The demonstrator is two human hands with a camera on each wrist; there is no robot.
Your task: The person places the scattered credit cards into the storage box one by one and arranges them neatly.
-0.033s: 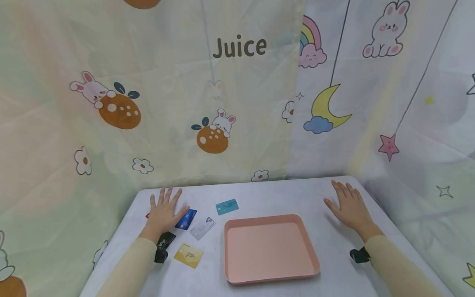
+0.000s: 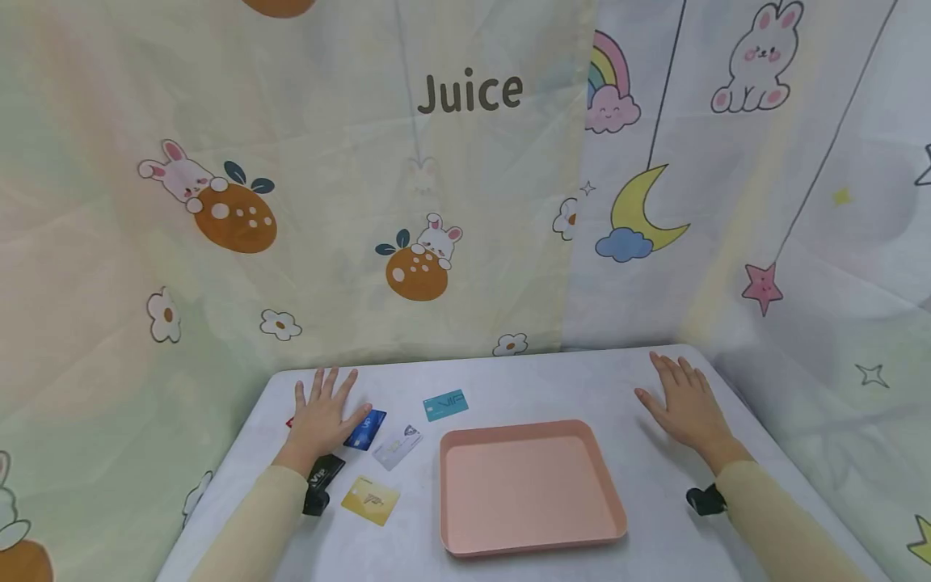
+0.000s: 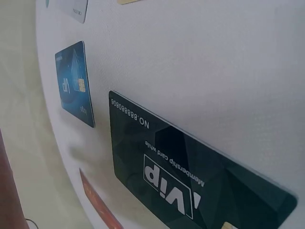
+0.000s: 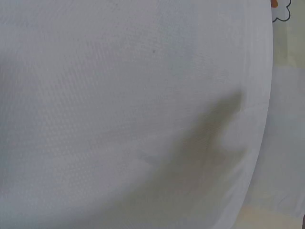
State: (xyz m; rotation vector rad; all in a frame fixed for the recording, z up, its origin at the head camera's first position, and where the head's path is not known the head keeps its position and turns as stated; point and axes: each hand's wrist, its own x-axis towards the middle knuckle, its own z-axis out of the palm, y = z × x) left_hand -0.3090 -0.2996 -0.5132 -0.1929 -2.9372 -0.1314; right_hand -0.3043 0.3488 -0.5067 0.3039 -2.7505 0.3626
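Note:
My left hand point(image 2: 318, 424) is spread over the left side of the table, fingers straight, holding nothing. Around it lie a blue VIP card point(image 2: 365, 429), a black VIP card point(image 2: 326, 471) below the wrist, and a sliver of a red card point(image 2: 289, 422) mostly hidden by the hand. The left wrist view gives the black card point(image 3: 190, 171) and the blue card point(image 3: 75, 85) close up, flat on the cloth. On the right, my right hand point(image 2: 687, 408) hovers with fingers extended and nothing in it; its shadow point(image 4: 205, 143) falls on the cloth.
A pink rectangular tray point(image 2: 531, 489) sits between the hands. Left of it are a silver card point(image 2: 398, 448) and a yellow card point(image 2: 371, 500); a teal VIP card point(image 2: 445, 405) lies behind. Printed curtains point(image 2: 349, 186) enclose the white table point(image 2: 567, 384) at the back and sides.

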